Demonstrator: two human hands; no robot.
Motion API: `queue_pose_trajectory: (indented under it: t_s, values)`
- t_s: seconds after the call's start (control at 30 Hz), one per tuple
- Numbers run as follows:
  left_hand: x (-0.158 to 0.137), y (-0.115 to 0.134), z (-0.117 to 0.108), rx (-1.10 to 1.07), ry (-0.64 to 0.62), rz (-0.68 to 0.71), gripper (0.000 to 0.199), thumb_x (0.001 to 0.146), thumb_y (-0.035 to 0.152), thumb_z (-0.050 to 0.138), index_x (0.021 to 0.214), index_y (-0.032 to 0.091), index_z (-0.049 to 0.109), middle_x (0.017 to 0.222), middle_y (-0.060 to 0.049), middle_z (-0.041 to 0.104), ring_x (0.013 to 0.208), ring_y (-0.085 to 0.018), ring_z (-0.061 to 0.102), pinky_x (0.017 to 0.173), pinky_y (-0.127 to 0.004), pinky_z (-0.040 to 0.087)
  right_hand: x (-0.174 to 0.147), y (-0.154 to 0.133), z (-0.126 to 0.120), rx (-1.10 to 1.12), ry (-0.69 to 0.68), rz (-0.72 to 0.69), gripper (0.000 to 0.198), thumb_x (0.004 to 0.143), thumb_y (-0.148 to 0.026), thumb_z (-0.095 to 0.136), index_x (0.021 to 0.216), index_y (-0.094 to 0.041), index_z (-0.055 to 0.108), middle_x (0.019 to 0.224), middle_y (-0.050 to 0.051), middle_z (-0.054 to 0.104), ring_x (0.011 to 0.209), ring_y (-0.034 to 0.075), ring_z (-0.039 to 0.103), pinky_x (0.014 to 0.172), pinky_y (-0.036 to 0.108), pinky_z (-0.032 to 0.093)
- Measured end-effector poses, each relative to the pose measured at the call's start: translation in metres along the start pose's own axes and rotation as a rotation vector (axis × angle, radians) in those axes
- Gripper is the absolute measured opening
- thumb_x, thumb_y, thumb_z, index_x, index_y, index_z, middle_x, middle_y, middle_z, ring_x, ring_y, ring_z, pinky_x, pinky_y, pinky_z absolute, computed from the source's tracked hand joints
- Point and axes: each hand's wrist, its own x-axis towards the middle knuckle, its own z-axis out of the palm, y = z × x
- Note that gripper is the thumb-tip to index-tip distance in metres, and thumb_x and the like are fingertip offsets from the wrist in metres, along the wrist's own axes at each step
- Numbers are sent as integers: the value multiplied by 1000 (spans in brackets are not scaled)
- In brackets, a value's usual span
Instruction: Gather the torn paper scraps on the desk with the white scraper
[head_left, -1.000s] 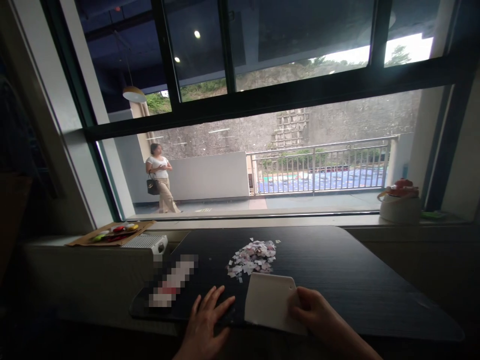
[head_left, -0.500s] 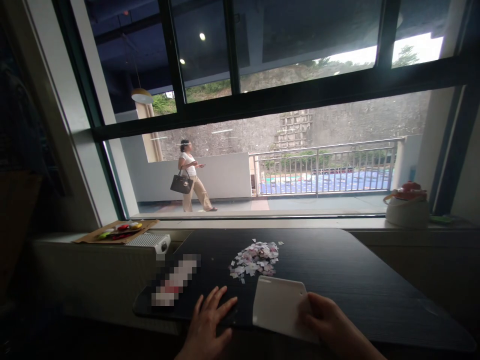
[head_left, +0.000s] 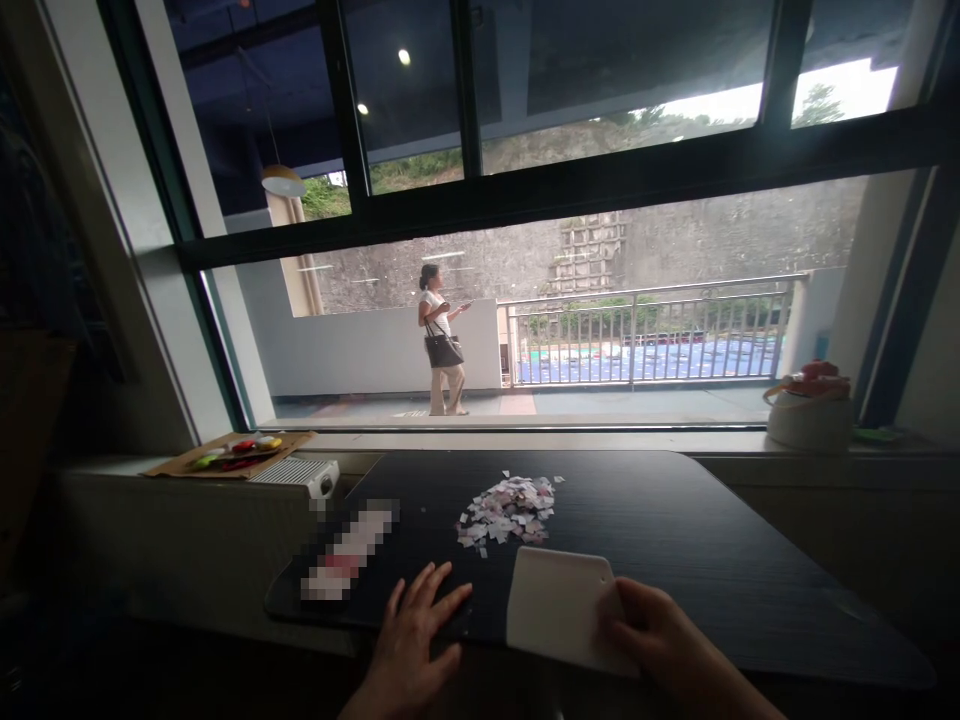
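My right hand (head_left: 652, 625) grips the right edge of a white plastic scraper (head_left: 559, 605), a flat piece with a rounded left side and a small hole near its top right corner. It is at the near edge of the dark table (head_left: 637, 530), just below a heap of small paper scraps (head_left: 510, 512), pale with pinkish bits. A narrow gap separates scraper and heap. My left hand (head_left: 420, 630) lies palm down by the table edge, fingers spread, holding nothing. Beyond its fingers, to the left, is a long pale item with a red patch (head_left: 349, 555), blurred by pixels.
A radiator (head_left: 300, 472) stands beyond the table's left side, with a brown board (head_left: 225, 455) bearing colourful items on the sill beside it. A white pot (head_left: 810, 415) sits on the right sill. Outside the window, a person (head_left: 442, 340) carries a dark bag.
Outside, the person has walked to the right. My hands and the scraper stay nearly where they were, and the paper heap looks the same. The view has shifted slightly.
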Motion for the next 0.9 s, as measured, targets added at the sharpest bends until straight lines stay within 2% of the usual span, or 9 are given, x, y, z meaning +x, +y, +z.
queue_pose_trajectory:
  t_s: [0.1,0.23,0.3,0.43,0.53,0.77,0.9]
  values:
    - [1,-2,2,6,7,5,61,71,23,53,130,38,44,147,1,31,137,-27,22,109,-57,14,3,-3,3,69,31,-28,17,64,-28,62,76,-15,63,74,4,71,75,23,66,64,29,49]
    - [3,-9,10,19,44,19,61,71,22,52,129,39,44,147,2,32,137,-26,22,109,-57,15,19,-1,-16,116,341,-111,25,64,-36,63,80,-17,62,76,5,72,74,24,66,66,32,50]
    - [4,-12,13,22,64,43,58,73,24,52,129,39,45,146,0,33,136,-27,24,108,-58,17,29,3,-26,70,441,-123,26,65,-38,63,80,-17,61,75,5,71,74,24,65,67,33,50]
    - [4,-17,15,22,107,99,55,75,27,52,128,38,46,145,-3,37,134,-30,29,105,-59,23,42,15,-30,16,440,-140,28,70,-43,58,82,-18,60,75,4,70,73,24,66,65,32,50]
    - [6,-22,19,47,102,87,58,73,24,52,129,38,45,145,-2,36,135,-29,28,105,-58,23,42,19,-24,-56,477,-165,21,72,-38,56,79,-18,60,73,2,68,73,23,65,64,30,50]
    - [16,-47,44,87,184,145,57,75,27,52,130,41,42,146,1,35,134,-29,28,105,-59,21,36,14,-20,-56,537,-201,19,71,-36,56,76,-17,60,69,2,66,68,21,63,60,28,47]
    - [17,-51,49,87,190,143,56,76,29,52,130,42,41,146,1,35,135,-29,28,106,-59,20,37,17,-19,-82,469,-203,15,73,-34,57,72,-18,59,66,0,65,66,20,63,59,27,47]
